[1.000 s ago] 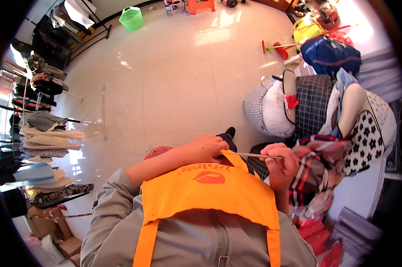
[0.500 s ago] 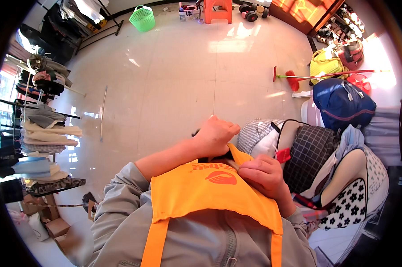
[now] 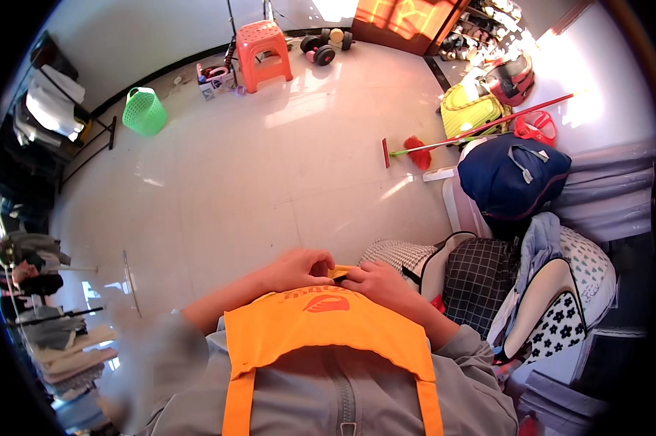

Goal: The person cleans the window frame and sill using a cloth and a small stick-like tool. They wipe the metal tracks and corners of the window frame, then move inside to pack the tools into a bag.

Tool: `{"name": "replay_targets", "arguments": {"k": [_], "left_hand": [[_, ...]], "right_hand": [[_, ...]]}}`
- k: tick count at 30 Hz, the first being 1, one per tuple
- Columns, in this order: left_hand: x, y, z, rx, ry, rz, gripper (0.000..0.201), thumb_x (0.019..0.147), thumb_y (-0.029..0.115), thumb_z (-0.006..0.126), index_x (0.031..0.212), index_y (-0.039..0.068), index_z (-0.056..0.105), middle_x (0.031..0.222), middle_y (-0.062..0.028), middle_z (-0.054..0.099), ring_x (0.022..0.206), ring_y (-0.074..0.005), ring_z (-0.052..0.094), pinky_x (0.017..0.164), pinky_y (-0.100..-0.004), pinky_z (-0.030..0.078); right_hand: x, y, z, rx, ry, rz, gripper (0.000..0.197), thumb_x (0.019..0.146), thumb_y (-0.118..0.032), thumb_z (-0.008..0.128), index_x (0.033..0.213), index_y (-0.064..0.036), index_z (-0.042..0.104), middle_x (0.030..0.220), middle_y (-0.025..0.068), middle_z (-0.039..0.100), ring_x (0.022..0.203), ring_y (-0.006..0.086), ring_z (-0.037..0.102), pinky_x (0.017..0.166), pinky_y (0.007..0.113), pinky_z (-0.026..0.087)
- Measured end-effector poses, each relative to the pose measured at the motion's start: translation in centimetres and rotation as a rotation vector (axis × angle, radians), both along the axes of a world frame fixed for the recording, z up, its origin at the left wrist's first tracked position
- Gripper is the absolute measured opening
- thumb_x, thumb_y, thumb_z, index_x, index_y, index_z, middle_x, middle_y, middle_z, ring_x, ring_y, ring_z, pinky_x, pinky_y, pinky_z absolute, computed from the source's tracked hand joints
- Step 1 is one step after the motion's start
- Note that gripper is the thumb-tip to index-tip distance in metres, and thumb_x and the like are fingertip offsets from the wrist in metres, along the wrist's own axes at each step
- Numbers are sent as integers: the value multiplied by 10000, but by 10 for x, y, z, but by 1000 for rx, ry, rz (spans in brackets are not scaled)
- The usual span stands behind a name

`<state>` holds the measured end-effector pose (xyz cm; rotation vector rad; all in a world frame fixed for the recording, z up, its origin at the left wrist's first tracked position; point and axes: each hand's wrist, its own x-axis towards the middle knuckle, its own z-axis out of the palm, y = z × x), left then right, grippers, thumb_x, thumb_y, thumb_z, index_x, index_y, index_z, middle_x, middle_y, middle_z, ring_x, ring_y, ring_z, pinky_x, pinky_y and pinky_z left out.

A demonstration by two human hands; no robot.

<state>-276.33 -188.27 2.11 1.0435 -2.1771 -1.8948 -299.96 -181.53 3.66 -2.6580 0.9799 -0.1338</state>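
Note:
An orange apron (image 3: pixel 328 330) with a red printed mark hangs over my grey zip jacket (image 3: pixel 299 392), its straps running down toward the lower edge of the view. At the apron's far edge, my left hand (image 3: pixel 302 267) is closed with curled fingers on the fabric. Close beside it on the right, my right hand (image 3: pixel 379 282) pinches the same edge. A folded bit of yellow-orange cloth with a dark spot shows between the fingertips. The apron's lower part, beyond the hands, is hidden.
To my right lie stuffed cushions (image 3: pixel 480 272) and a navy bag (image 3: pixel 513 178). Beyond them are a red-handled broom (image 3: pixel 419 154) and a yellow suitcase (image 3: pixel 473 109). A red stool (image 3: pixel 264 54) and a green basket (image 3: pixel 145 112) stand far off. Clothes racks (image 3: pixel 44 320) line the left.
My view has swung right and up. My left hand, raised and apart before, has come down to the apron edge beside my right hand, which has moved forward along it.

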Motion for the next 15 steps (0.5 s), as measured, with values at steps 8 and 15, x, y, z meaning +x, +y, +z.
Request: {"name": "replay_targets", "arguments": {"k": [8, 15], "left_hand": [[-31, -101, -41, 292, 97, 67, 314, 879, 284, 654, 1049, 26, 602, 908, -52, 651, 833, -130, 594, 756, -293, 490], [-101, -238, -57, 193, -37, 12, 272, 900, 219, 630, 1055, -2, 600, 1028, -72, 632, 941, -128, 590, 829, -299, 488]], "right_hand": [[-31, -77, 16, 142, 77, -190, 311, 795, -251, 594, 1087, -153, 635, 905, -9, 606, 795, 183, 602, 708, 333, 465], [-98, -176, -16, 10, -198, -353, 109, 793, -208, 574, 862, -126, 597, 799, 51, 532, 763, 243, 578, 646, 369, 483]]}}
